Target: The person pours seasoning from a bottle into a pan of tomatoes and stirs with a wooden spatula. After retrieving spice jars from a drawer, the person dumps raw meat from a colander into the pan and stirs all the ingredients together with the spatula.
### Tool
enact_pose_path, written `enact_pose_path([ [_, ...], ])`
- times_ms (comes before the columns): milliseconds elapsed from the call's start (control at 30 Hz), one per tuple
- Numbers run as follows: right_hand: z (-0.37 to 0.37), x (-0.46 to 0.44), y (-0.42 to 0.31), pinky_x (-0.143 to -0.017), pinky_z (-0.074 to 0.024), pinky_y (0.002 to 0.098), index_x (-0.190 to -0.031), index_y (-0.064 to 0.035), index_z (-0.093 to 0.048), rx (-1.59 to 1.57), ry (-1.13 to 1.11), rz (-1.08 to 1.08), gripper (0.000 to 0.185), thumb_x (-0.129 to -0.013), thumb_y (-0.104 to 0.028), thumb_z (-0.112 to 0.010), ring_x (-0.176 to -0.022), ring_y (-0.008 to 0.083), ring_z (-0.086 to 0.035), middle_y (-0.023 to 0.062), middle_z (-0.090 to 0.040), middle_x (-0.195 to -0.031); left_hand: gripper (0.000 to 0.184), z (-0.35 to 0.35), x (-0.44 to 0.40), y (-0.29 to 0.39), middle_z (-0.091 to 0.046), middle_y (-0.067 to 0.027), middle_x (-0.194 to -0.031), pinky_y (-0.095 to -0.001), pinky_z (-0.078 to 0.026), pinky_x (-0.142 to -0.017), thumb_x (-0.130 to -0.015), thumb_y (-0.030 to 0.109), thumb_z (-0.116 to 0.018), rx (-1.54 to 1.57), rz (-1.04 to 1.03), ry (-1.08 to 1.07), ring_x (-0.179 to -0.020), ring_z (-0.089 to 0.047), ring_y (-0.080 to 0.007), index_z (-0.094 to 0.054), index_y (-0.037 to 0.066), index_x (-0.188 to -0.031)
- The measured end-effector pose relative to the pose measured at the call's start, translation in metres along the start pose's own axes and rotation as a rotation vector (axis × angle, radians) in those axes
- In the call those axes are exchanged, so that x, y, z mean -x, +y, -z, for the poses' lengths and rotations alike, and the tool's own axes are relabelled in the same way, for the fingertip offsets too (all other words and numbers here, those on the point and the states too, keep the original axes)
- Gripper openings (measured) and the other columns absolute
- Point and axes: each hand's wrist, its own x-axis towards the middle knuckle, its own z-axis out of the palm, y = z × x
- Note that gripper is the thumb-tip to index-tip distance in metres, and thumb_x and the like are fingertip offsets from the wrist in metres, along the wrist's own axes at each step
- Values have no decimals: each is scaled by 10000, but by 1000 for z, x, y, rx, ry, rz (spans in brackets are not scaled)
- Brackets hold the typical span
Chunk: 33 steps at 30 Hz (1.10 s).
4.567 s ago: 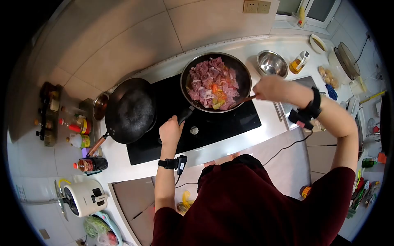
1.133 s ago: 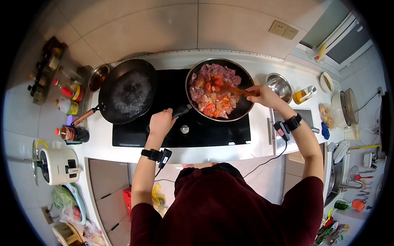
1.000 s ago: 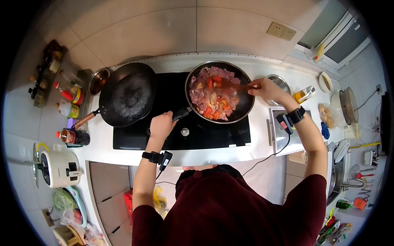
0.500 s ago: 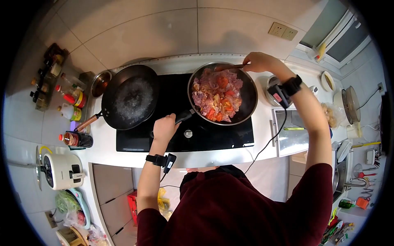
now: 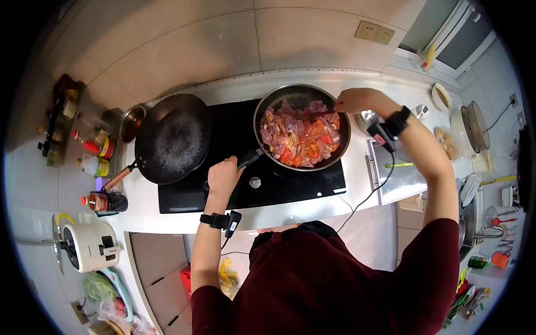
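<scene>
My left hand (image 5: 223,175) is wrapped around the black handle of a frying pan (image 5: 345,139) on the right side of the cooktop. Pinkish meat pieces and red tomato chunks (image 5: 301,137) fill much of this pan. Over its upper right rim, my right hand (image 5: 356,101) grips a brown spatula (image 5: 321,115), whose lower end lies among the food and is partly hidden by it. To the left of the pan stands a dark wok (image 5: 177,137) with bubbling liquid in its bottom; neither hand touches it.
Both pans stand on a black cooktop (image 5: 223,198). Sauce bottles (image 5: 105,202) and a metal bowl (image 5: 133,124) are at the left. A cream rice cooker (image 5: 89,245) sits lower left. Right of the cooktop are a metal tray (image 5: 399,178) and a dangling cable (image 5: 365,196).
My right hand and the spatula have moved down and right, from the pan's top rim into the food. The food has spread rightward. My left hand stays on the handle.
</scene>
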Motion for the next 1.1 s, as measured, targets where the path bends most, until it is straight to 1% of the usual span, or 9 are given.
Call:
enact_pose_path([
  [133, 29, 70, -8, -732, -486, 416, -933, -82, -695, 59, 104, -91, 311, -833, -327, -532, -809, 338, -628, 152, -671, -849, 323, -3, 0, 1, -638, -132, -722, -395, -516, -589, -775, 341, -693, 7, -25, 6, -675, -646, -306, -557, 48, -773],
  [200, 36, 93, -22, -714, -494, 404, -912, -116, -706, 173, -31, -249, 272, -796, -322, -571, -796, 305, -638, 120, -678, -827, 295, -4, 2, 3, -638, -106, -699, -352, -523, -564, -766, 318, -709, -33, -27, 47, -644, -652, -278, -586, 50, -783],
  [367, -50, 82, 0, -706, -501, 397, -960, -132, -698, 221, -121, -227, 259, -828, -314, -569, -787, 307, -642, 120, -671, -796, 303, -1, 5, 7, -634, -110, -688, -358, -522, -563, -767, 321, -708, -38, -6, 18, -644, -651, -282, -578, 47, -775],
  [433, -83, 77, 2, -743, -507, 427, -1031, -135, -684, -110, 23, -262, 304, -846, -350, -577, -874, 312, -644, 137, -678, -910, 307, 1, 3, 6, -633, -112, -686, -360, -521, -566, -768, 323, -706, -26, -2, 18, -647, -650, -284, -576, 45, -771],
  [567, -137, 58, 6, -745, -504, 432, -1099, -129, -655, -183, 207, -245, 348, -860, -369, -577, -873, 329, -638, 154, -671, -928, 320, 2, -1, 1, -636, -139, -716, -400, -511, -593, -788, 339, -681, 13, -52, -35, -677, -640, -316, -557, 44, -779],
  [633, -154, 44, 3, -747, -502, 435, -1123, -141, -642, -266, 414, -167, 367, -855, -384, -582, -859, 340, -636, 161, -669, -926, 323, 4, -2, 1, -638, -142, -721, -402, -511, -595, -792, 343, -677, 4, -54, -48, -680, -639, -319, -558, 43, -779],
  [867, -141, -11, -12, -737, -497, 446, -1105, -145, -646, -330, 431, -175, 339, -851, -360, -585, -851, 361, -629, 185, -659, -910, 304, 0, -2, 1, -643, -119, -693, -365, -524, -574, -776, 334, -697, -40, -77, -3, -645, -653, -285, -580, 54, -768],
  [933, -139, -8, -7, -738, -497, 446, -1114, -144, -645, -322, 452, -136, 345, -852, -361, -586, -854, 362, -628, 185, -659, -913, 323, 0, -4, 0, -640, -147, -721, -406, -513, -584, -787, 346, -680, -6, -40, -35, -672, -641, -319, -563, 47, -766],
  [1100, -119, 29, -14, -741, -496, 447, -1103, -120, -645, -290, 515, -113, 365, -862, -385, -574, -858, 360, -624, 177, -661, -927, 329, -2, -2, 1, -641, -145, -720, -403, -515, -581, -782, 351, -685, -3, -20, -22, -667, -643, -316, -564, 46, -763],
])
